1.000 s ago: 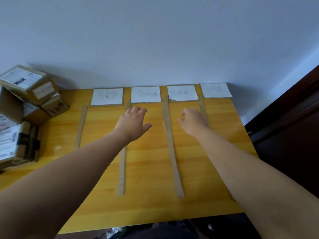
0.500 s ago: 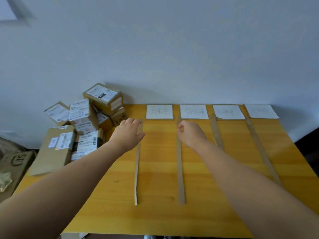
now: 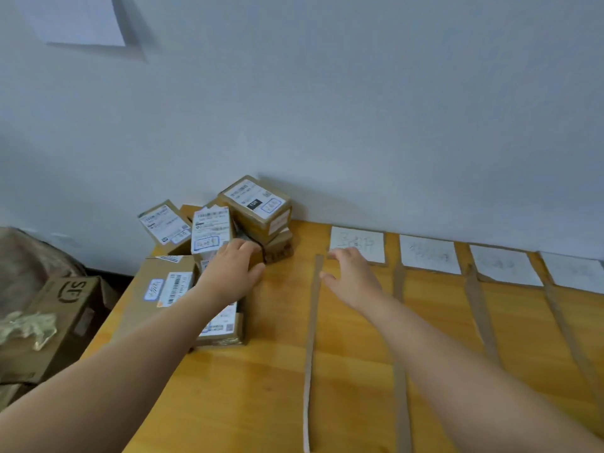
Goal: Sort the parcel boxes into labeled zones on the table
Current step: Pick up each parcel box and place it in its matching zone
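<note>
A pile of brown parcel boxes (image 3: pixel 209 237) with white shipping labels fills the table's far left corner; the topmost box (image 3: pixel 256 204) leans against the wall. My left hand (image 3: pixel 233 273) hovers over the pile's right side, fingers apart, above a flat box (image 3: pixel 163 289) and a labelled box (image 3: pixel 225 322), holding nothing. My right hand (image 3: pixel 351 276) is open above the leftmost zone, just in front of its white paper label (image 3: pixel 357 244). Several more paper labels (image 3: pixel 429 255) run along the wall, with cardboard strips (image 3: pixel 312 338) marking the zones.
The yellow wooden table (image 3: pixel 261 387) stands against a pale wall. Left of the table, lower down, sits a brown SF carton (image 3: pixel 62 308) with crumpled material on it. A sheet of paper (image 3: pixel 75 18) hangs on the wall at upper left.
My view has swung left, bringing the parcel pile toward the middle. Both hands have moved left; my left hand now reaches over the boxes and my right hand has opened.
</note>
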Tool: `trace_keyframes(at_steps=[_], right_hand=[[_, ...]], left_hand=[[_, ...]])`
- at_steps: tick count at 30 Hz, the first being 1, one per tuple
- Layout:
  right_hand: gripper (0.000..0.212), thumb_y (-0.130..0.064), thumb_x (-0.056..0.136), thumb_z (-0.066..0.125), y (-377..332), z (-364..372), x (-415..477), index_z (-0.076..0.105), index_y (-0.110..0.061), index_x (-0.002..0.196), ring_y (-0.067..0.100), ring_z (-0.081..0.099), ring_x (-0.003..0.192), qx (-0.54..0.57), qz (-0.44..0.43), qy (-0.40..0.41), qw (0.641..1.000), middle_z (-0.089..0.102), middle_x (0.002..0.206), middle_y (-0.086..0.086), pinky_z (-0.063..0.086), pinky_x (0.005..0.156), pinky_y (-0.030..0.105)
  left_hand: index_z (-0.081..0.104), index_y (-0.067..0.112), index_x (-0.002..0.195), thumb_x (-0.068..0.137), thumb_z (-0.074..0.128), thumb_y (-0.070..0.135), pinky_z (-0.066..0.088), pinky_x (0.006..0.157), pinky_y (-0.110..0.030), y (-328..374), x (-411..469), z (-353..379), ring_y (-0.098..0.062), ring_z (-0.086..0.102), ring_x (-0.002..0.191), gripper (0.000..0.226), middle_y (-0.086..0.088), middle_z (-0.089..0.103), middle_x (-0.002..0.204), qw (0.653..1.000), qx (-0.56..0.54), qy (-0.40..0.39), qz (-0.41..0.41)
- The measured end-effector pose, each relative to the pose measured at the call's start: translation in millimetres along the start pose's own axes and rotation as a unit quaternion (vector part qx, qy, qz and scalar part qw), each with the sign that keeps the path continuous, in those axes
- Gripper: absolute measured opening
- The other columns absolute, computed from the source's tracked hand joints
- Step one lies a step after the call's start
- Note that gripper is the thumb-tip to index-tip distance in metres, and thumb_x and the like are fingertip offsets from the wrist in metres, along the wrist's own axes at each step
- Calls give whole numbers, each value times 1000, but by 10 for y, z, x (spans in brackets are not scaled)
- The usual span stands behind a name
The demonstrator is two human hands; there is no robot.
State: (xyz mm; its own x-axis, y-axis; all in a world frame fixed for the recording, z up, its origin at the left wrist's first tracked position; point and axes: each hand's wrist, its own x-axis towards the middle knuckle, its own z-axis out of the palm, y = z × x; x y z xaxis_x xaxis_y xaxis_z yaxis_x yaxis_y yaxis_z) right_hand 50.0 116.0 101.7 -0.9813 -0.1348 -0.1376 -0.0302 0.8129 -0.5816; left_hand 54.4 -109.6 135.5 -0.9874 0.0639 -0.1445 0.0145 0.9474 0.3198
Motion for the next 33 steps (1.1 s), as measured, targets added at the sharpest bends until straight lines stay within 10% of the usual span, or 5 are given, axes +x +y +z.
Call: trace_keyframes(at_steps=[17,28,33], right_hand=[[138,-66,62,75,-929,477,1745,-21,-19,150,29,-16,147,-70,54,-73,993,-18,160,14,2,119,52],[123,-46,63,81,-1069,428,1441,-1,-19,152,29,25,127,-47,-7,72,996,25,137,14,33,99,36],[131,-64,58,77,-1121,269,879,-1,-14,151,27,26,123,9,-5,216,976,25,134,12,34,101,36]], left_hand=[[49,15,134,97,48,27,32,105,-34,-931,1037,-272,-25,41,129,39,-5,48,138,998,-22,10,51],[48,9,134,99,42,30,41,95,-32,-913,1051,-426,-24,53,119,40,-8,56,133,995,-95,-41,7],[25,14,147,84,56,58,42,99,-34,-501,815,-500,-20,50,124,83,-2,49,137,936,-352,-25,-16]])
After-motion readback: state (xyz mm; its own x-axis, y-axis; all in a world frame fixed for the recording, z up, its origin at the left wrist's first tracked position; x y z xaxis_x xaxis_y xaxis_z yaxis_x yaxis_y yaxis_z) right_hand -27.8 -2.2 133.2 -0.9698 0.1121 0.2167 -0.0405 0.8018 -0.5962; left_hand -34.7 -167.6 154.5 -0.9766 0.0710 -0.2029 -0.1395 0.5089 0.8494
